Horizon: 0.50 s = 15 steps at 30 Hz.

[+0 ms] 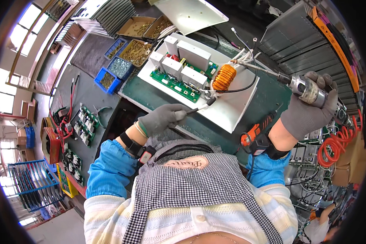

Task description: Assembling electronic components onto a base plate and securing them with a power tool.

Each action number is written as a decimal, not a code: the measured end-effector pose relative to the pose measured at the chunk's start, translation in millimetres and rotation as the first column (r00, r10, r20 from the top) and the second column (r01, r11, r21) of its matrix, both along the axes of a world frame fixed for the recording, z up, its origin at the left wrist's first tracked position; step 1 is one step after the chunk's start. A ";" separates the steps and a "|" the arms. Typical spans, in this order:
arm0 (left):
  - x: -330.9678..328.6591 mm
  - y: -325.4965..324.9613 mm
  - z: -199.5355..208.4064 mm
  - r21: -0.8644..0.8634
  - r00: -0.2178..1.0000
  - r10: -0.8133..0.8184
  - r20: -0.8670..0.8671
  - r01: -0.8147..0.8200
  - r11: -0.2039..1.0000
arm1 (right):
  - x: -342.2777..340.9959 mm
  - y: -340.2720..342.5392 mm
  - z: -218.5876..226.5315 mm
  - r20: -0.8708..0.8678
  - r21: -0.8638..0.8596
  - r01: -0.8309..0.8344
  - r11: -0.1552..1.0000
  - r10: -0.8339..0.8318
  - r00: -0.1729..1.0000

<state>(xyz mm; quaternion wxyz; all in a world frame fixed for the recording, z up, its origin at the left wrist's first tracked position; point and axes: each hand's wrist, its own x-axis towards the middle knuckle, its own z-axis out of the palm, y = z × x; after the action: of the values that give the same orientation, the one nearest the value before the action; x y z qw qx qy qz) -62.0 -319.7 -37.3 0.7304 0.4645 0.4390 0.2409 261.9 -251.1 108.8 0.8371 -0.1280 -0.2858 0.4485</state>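
Observation:
My left hand (164,118), in a grey glove, is closed on a short black cable (197,109) at the near edge of a white metal plate (236,112). A green circuit board (177,89) with pale metal heat sinks (193,55) is on that plate. Right of the board sits a copper-wound coil (224,78), with white and black wires around it. My right hand (313,99), also gloved, grips a silver power screwdriver (309,91). Its long shaft points left toward the bundled wire ends (242,61) beyond the coil; I cannot tell whether the tip touches anything.
Blue bins (107,80) and cardboard trays (136,52) of small fasteners stand at the far left. An orange-and-black tool (251,135) lies near my right wrist. A coiled red hose (333,148) hangs at right. Grey metal panels (301,32) stand far right; loose boards (85,124) lie left.

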 end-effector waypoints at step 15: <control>13.8 6.0 -22.7 -0.546 0.545 0.604 0.582 -0.289 0.787 | -33.1 23.6 -9.7 0.028 -0.055 -0.091 0.994 0.093 0.995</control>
<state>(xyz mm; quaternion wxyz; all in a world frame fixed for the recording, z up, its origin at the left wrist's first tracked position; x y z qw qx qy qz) -48.2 -313.7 -60.0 0.8298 0.0433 0.2526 0.4957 228.8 -227.5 99.1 0.8073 -0.1440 -0.2922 0.4921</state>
